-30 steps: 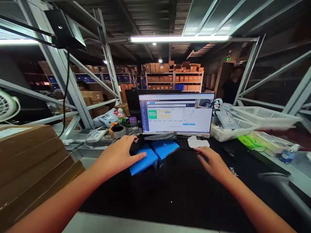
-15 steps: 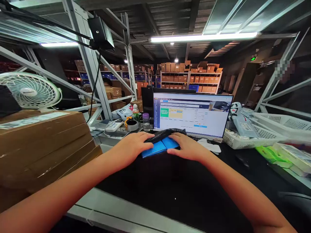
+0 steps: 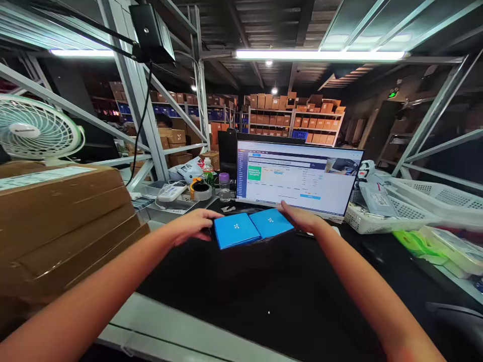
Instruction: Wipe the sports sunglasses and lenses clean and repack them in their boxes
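Two flat blue boxes, a left blue box and a right blue box, lie side by side with their tops showing, each marked with a small group of white dots. Dark plastic film shows along their front edge. At the left box's outer side, my left hand grips with bent fingers. My right hand holds the right box's outer end, its thumb up along the far side and its other fingers mostly hidden.
Behind the boxes stands a lit monitor. Brown cartons and a fan are at left; a tape roll and a purple-capped bottle sit further back. White baskets and a green packet are at right.
Black plastic that covered the far part of the blue boxes no longer lies over their tops. Both hands have moved apart, from over the boxes to their outer ends.
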### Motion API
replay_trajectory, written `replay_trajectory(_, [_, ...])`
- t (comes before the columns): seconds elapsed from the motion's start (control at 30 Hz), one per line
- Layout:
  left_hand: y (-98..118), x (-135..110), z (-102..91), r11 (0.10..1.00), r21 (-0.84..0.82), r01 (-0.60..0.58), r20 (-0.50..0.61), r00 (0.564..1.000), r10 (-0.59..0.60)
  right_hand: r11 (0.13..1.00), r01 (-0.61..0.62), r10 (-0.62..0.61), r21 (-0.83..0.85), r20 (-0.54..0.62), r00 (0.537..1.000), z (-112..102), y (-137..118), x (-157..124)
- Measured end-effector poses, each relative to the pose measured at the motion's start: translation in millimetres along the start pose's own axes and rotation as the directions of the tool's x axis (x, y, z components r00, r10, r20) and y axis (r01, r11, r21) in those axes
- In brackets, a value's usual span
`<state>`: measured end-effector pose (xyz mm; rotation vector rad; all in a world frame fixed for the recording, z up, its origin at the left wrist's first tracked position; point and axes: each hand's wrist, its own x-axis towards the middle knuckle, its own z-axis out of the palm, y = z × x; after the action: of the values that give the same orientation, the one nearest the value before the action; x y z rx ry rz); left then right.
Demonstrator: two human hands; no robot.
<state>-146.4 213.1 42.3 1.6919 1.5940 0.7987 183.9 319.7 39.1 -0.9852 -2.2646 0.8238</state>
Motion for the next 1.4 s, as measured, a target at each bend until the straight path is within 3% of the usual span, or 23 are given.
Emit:
replay_trajectory(0.1, [-31,-12,15.7,0.997,-0.082,-0.016,-0.097,0.995,0.008,0.992,0.024,-0.025,0.127,-0.001,1.000,25,17,-22])
replay_trajectory(0.17, [-51,-23,35.3,0.993,-0.092,-0.071,-0.209,0.977,0.050,0.972,0.121,-0.114,0.202,-0.046,0.992,48,29,-41])
replay_trajectory(0.3, [-83,-45,84.4,0.980,-0.063,-0.188,-0.449,0.882,0.140,0.974,0.222,-0.206,0.038,-0.253,0.945,86,50,-72])
replay_trajectory(0.4, [-96,-57,109.8,0.956,0.001,-0.295,-0.554,0.795,0.246,0.972,0.233,-0.232,-0.038,-0.330,0.915,86,54,-80])
replay_trajectory(0.5, [-96,-61,114.7,0.915,0.184,-0.358,-0.565,0.723,0.397,0.954,0.293,-0.265,0.062,-0.280,0.923,60,50,-71])
replay_trajectory(0.57, [-91,-59,111.4,0.903,0.292,-0.315,-0.530,0.732,0.427,0.950,0.274,-0.244,0.148,-0.197,0.950,41,47,-59])
replay_trajectory(0.67, [-83,-55,107.8,0.922,0.320,-0.219,-0.494,0.792,0.359,0.962,0.201,-0.191,0.184,-0.072,0.979,30,45,-47])
replay_trajectory(0.7, [-83,-54,108.1,0.937,0.292,-0.193,-0.488,0.812,0.320,0.965,0.183,-0.176,0.186,-0.056,0.983,32,46,-46])
replay_trajectory(0.77, [-84,-53,109.9,0.964,0.212,-0.160,-0.481,0.842,0.245,0.970,0.204,-0.185,0.132,-0.139,0.973,43,48,-52])
replay_trajectory(0.87, [-92,-54,113.7,0.983,0.088,-0.160,-0.443,0.878,0.182,0.947,0.308,-0.322,-0.095,-0.320,0.891,63,58,-74])
replay_trajectory(0.93, [-97,-55,116.4,0.981,0.001,-0.196,-0.381,0.907,0.181,0.910,0.362,-0.411,-0.204,-0.315,0.856,75,66,-91])
replay_trajectory(1.03, [-105,-55,122.7,0.967,-0.096,-0.236,-0.318,0.928,0.195,0.911,0.371,-0.405,-0.180,-0.224,0.886,87,79,-105])
replay_trajectory(1.17, [-115,-54,134.3,0.971,-0.102,-0.217,-0.302,0.937,0.178,0.964,0.259,-0.266,-0.059,-0.187,0.946,94,89,-106])
replay_trajectory(1.23, [-122,-54,139.5,0.969,-0.106,-0.223,-0.279,0.942,0.187,0.982,0.189,-0.188,-0.002,-0.124,0.974,87,94,-104])
replay_trajectory(1.33, [-132,-57,145.9,0.966,-0.098,-0.239,-0.235,0.949,0.211,0.995,0.095,-0.094,0.029,-0.056,0.994,61,99,-102])
replay_trajectory(1.4, [-137,-58,149.5,0.967,-0.087,-0.237,-0.229,0.950,0.212,1.000,0.028,-0.029,-0.008,-0.145,0.989,36,91,-102])
